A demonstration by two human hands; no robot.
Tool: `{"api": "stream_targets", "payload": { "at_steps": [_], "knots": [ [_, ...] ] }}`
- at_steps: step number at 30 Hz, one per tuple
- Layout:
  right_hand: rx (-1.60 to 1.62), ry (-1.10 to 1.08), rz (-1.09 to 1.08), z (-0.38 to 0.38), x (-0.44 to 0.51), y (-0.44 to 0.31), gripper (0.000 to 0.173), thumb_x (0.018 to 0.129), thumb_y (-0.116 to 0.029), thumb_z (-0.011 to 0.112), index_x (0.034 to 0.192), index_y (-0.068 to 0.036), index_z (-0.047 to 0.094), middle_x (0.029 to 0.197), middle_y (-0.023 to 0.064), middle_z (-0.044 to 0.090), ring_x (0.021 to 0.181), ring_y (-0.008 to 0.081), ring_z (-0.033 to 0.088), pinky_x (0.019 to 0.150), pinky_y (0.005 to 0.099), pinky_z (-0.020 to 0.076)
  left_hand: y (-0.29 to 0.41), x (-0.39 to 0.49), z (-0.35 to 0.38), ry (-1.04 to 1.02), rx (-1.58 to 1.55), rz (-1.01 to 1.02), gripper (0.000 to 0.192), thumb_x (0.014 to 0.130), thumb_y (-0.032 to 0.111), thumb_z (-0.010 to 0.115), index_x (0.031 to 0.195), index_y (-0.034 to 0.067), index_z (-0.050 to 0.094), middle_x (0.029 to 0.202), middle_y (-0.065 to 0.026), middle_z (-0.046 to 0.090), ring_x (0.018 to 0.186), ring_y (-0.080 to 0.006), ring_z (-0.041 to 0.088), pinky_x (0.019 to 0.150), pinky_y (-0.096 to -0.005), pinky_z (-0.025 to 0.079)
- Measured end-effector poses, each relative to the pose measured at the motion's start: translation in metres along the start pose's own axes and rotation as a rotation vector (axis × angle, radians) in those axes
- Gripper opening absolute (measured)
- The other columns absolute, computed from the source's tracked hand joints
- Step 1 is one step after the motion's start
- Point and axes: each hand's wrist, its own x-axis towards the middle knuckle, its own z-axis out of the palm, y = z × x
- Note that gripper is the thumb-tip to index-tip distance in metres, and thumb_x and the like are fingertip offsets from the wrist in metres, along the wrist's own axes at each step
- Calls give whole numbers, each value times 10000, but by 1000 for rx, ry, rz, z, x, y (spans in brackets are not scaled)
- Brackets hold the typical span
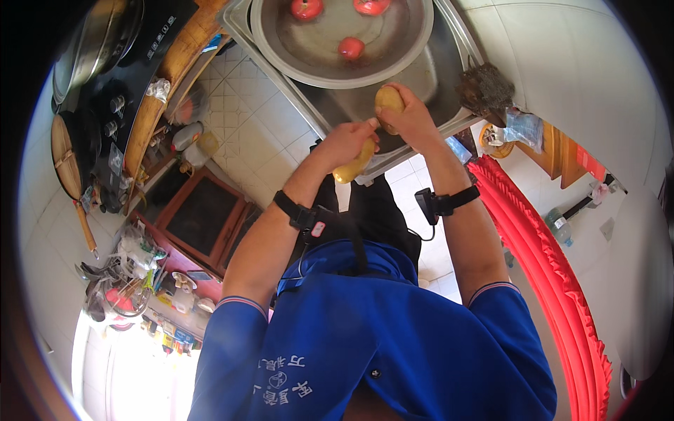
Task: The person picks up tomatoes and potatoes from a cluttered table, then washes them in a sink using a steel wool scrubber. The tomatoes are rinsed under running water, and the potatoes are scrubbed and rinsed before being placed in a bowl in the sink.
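Observation:
Over the near edge of a metal sink [432, 113], my right hand [416, 118] grips a yellow-brown potato [389, 102], held upright. My left hand [347, 142] is closed around another potato [352, 167], whose lower end sticks out below the palm. The fingertips of my left hand are close to the potato in my right hand; whether they touch it I cannot tell. Beyond both hands, a large round basin [345, 79] of water sits on the sink with several tomatoes [351, 48] in it.
A dark scrubber-like bundle [484, 89] lies at the sink's right corner. To the left are a black cooktop [126, 79] with pots, bottles [197, 144] on a low shelf and a wooden cabinet [202, 216]. A red ruffled curtain [547, 263] hangs at the right.

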Motion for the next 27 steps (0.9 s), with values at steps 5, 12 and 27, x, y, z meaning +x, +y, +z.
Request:
{"api": "stream_targets", "payload": {
  "at_steps": [5, 12, 27],
  "knots": [
    [-271, 54, -71, 9, -14, -17, 339, 1003, -239, 657, 1282, -45, 660, 997, 134, 726, 932, 232, 708, 853, 368, 557, 21, -9, -7, -70, -379, 3, 621, 1114, 557, 369, 1233, 5, 627, 1004, -130, 732, 884, -198, 696, 840, -318, 569],
    [-101, 55, -54, 13, -27, -23, 316, 1073, -185, 538, 1340, -44, 631, 1204, 153, 726, 1054, 218, 704, 917, 348, 546, 36, -16, -3, -170, -564, -82, 613, 1108, 568, 375, 1362, 44, 566, 1117, -132, 711, 952, -202, 693, 844, -336, 581],
    [104, 122, -4, 5, -22, -32, 295, 1025, -251, 654, 1186, -9, 705, 1039, 93, 732, 946, 169, 690, 821, 349, 560, 23, -22, -5, -239, -528, 154, 539, 1115, 455, 453, 1467, 48, 480, 1194, -132, 717, 939, -201, 704, 803, -340, 588]
  ]
}}
